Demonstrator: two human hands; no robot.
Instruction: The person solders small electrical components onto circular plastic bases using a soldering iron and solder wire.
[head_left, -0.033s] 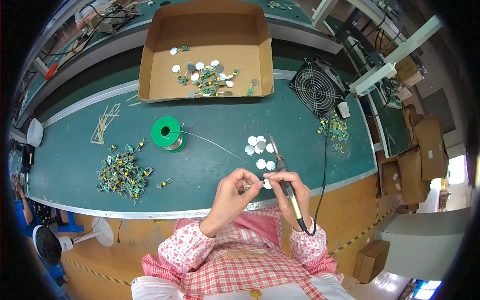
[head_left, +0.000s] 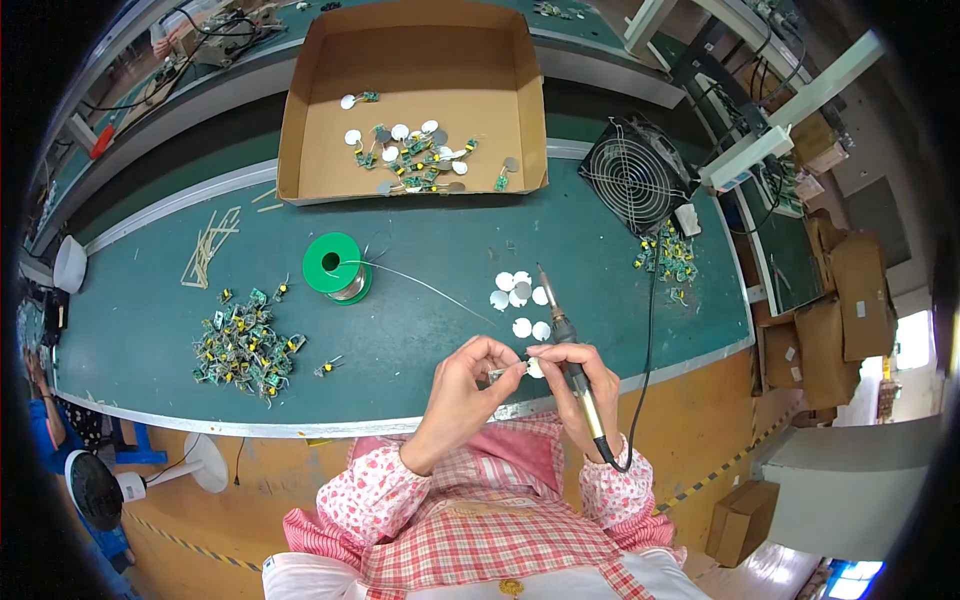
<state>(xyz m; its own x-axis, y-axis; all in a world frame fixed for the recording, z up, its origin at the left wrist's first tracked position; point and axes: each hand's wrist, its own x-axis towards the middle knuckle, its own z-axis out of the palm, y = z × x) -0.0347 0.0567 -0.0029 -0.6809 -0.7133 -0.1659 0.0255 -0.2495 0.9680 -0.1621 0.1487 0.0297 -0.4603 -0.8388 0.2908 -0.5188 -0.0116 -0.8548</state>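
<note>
Seen from above, the person's left hand is curled, its thumb and fingertips pinched around a small part held just over the near edge of the bench; the part is too small to make out clearly. The right hand is closed around the dark handle of a soldering iron, whose metal tip points away from the person toward the bench. The same hand's thumb and forefinger also touch a small white disc that meets the left hand's fingertips. The iron's black cable loops from the handle's lower end up across the bench.

Just beyond the hands lies a loose cluster of white discs on the green bench top. To the left of them stands a green spool of solder wire, with a thin strand trailing toward the hands. Farther left sits a pile of small circuit boards, and near it a few pale sticks. At the far side of the bench is an open cardboard box holding more discs and boards. A black fan stands at the right, with a second small pile of boards beside it. The person wears pink checked sleeves. Cardboard boxes stand on the floor to the right.
</note>
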